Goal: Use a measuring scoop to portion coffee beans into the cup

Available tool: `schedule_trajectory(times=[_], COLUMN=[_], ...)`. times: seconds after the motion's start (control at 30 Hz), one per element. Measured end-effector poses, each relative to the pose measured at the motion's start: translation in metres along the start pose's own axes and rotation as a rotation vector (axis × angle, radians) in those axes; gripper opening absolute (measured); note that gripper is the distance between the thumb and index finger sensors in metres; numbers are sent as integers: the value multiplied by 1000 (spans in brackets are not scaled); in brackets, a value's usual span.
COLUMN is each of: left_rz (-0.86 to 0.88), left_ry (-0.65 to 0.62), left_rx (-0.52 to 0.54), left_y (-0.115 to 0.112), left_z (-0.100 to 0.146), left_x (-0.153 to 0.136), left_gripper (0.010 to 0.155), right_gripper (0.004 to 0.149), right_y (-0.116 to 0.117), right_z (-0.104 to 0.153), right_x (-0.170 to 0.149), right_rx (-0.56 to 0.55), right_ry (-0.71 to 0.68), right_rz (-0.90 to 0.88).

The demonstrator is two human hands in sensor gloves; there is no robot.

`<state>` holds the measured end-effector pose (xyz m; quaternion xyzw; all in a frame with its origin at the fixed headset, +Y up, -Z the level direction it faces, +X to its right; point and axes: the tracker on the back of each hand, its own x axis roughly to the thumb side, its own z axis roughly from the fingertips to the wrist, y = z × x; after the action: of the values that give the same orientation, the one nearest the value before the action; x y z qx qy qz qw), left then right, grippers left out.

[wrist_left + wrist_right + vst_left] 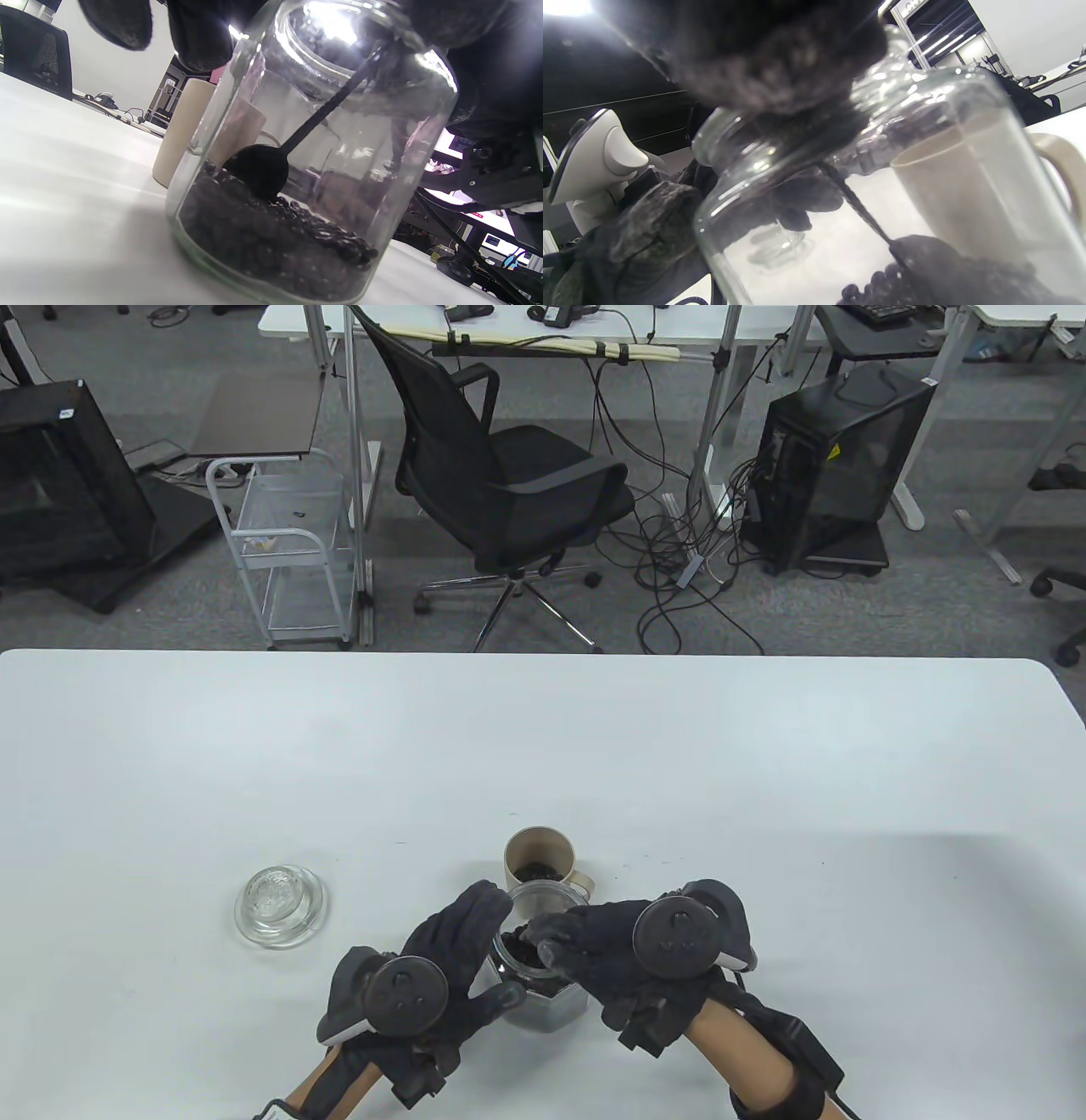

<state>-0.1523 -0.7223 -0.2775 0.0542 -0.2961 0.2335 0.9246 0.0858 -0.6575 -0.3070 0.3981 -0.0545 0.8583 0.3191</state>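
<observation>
Inside jar, scoop slants, bowl down (in beans), handle up.

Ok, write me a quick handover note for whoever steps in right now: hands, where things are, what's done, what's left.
Left hand: grips the glass jar, steadying it on the table.
Right hand: over the jar mouth, holding the black scoop, whose bowl is down in the coffee beans.
Cup: just behind the jar, upright, some beans already in it.
Jar lid: off, lying to the left.
Done: jar opened, some beans in the cup.
Left: lift this scoop out and tip it into the cup.
</observation>
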Motion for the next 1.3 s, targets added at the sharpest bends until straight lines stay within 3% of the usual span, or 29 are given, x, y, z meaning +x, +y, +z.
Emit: schedule_trajectory(times=[0.63, 1.0, 1.3], left_rz=[1, -3, -4], left_ry=[-1, -1, 0], left_rx=[1, 0, 0], left_y=[0, 0, 0], left_z=[0, 0, 0], left_x=[0, 1, 1], left_gripper=[93, 93, 93], right_gripper=[44, 44, 44], right_y=[8, 10, 2], right_z=[10, 16, 23], right_x=[-30, -44, -58], right_rx=[-127, -168, -276], right_ry=[349, 475, 534], right_rz=[-380, -648, -830])
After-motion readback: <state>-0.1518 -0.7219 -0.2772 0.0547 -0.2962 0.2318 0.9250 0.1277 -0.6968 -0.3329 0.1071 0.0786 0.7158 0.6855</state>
